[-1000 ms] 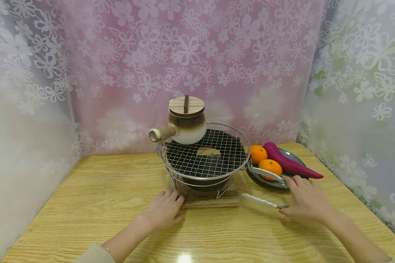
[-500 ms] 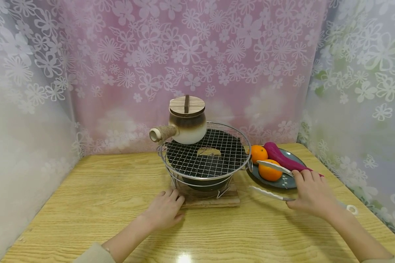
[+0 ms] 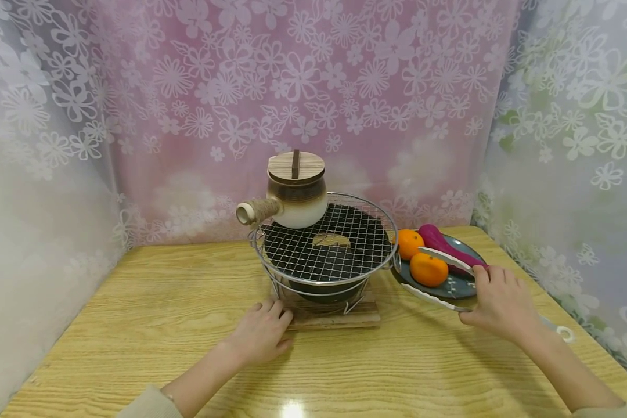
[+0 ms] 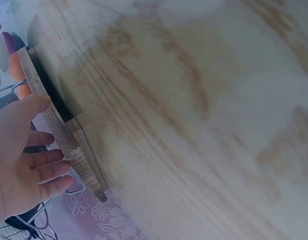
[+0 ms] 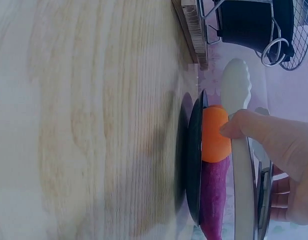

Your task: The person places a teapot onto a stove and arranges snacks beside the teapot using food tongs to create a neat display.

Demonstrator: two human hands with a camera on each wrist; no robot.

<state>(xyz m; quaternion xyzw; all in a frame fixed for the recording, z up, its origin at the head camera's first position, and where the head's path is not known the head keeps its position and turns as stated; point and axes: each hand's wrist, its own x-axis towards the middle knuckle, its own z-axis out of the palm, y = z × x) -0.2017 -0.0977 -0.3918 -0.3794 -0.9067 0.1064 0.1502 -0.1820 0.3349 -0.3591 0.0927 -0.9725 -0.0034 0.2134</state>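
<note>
My right hand point(image 3: 501, 305) grips a pair of tongs point(image 5: 242, 185), thumb on one arm and fingers on the other. The tongs' pale scalloped tips stand spread, one arm behind and one in front of the nearer orange point(image 3: 429, 270) in the head view. That orange lies on a dark plate point(image 3: 462, 288) with a second orange point(image 3: 409, 244) and a purple sweet potato point(image 3: 451, 251). My left hand point(image 3: 261, 332) rests at the left front corner of a wooden board point(image 3: 339, 321), its fingers extended against the edge in the left wrist view point(image 4: 24, 160).
On the board stands a black stove point(image 3: 319, 293) in a wire frame, topped by a round mesh grill point(image 3: 345, 244). A lidded clay pot point(image 3: 298, 203) with a rope-wrapped handle sits at the grill's back left. Floral curtains point(image 3: 313, 87) enclose the wooden table point(image 3: 177, 302).
My right hand has moved to the right and slightly back with the tongs, bringing their spread arms around the nearer orange. The left hand has stayed at the board.
</note>
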